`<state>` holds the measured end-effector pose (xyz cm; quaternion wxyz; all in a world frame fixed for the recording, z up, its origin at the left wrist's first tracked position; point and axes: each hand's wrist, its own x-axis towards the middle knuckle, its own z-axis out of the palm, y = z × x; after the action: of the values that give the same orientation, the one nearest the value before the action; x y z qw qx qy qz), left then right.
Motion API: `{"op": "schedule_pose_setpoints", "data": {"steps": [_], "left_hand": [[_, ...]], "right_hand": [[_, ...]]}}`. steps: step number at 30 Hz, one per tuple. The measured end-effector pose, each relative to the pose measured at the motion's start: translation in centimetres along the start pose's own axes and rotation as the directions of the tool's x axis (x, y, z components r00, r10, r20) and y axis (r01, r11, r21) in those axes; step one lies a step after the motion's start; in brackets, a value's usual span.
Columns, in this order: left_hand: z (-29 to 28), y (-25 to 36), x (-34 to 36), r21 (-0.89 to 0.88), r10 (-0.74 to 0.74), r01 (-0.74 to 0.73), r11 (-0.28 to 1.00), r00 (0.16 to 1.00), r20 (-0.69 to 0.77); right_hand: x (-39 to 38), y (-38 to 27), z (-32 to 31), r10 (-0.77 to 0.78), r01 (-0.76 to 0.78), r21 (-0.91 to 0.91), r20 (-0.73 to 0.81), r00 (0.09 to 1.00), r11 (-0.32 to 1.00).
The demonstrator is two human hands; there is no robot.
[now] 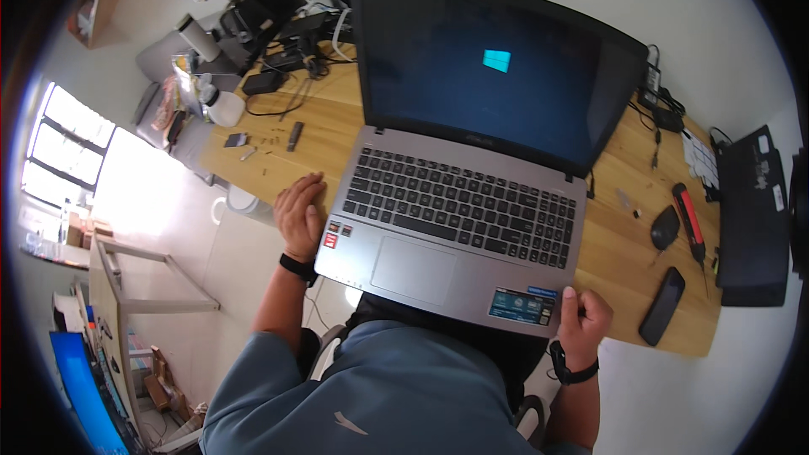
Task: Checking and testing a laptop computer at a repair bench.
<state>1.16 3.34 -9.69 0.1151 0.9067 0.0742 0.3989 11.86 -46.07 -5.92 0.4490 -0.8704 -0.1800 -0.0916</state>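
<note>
A silver laptop [414, 270] with a dark lid stands on the wooden desk at the front edge, its screen [455, 67] dark blue with a small cyan emblem. My left hand [300, 212] rests by its left front side, fingers loosely bent and apart, holding nothing. At the opposite front corner, my right hand [581, 329] grips the laptop's edge, thumb on top beside a sticker on the palm rest; its other fingers are curled and partly hidden.
The wooden desk [632, 236] holds a phone [661, 306], mouse [665, 227], red screwdriver [688, 219], dark monitor [750, 211], cables, small parts and white jar [226, 109]. Down at the left are a metal frame [168, 303] and a lit blue screen [84, 388].
</note>
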Motion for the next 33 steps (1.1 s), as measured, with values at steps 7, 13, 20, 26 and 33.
{"op": "schedule_pose_setpoints", "data": {"steps": [7, 13, 20, 26, 33], "left_hand": [[-0.5, -2.0, -1.3, -0.004, 0.000, 0.000, 1.000, 1.000, 0.012], [-0.2, -3.4, -1.4, 0.050, 0.023, -0.027, 0.998, 0.998, 0.066], [0.2, -3.6, -2.0, 0.060, 0.035, -0.039, 0.997, 0.997, 0.068], [0.4, -3.1, -1.7, 0.053, 0.024, -0.028, 0.998, 0.996, 0.081], [0.3, -3.6, -2.2, 0.052, 0.023, -0.025, 0.998, 0.999, 0.035]], "right_hand": [[0.8, -1.2, 0.8, -0.051, 0.052, -0.049, 0.007, 0.999, 0.997], [0.9, -1.3, 1.0, -0.057, 0.057, -0.016, 0.003, 0.998, 0.998], [0.6, -0.7, 0.3, 0.012, -0.013, 0.041, 0.042, 0.999, 0.999], [2.8, -3.8, -5.7, 0.218, -0.217, -0.039, 0.007, 0.976, 0.975], [13.1, 4.0, -7.3, 0.046, -0.024, -0.463, 0.037, 0.998, 0.886]]}}
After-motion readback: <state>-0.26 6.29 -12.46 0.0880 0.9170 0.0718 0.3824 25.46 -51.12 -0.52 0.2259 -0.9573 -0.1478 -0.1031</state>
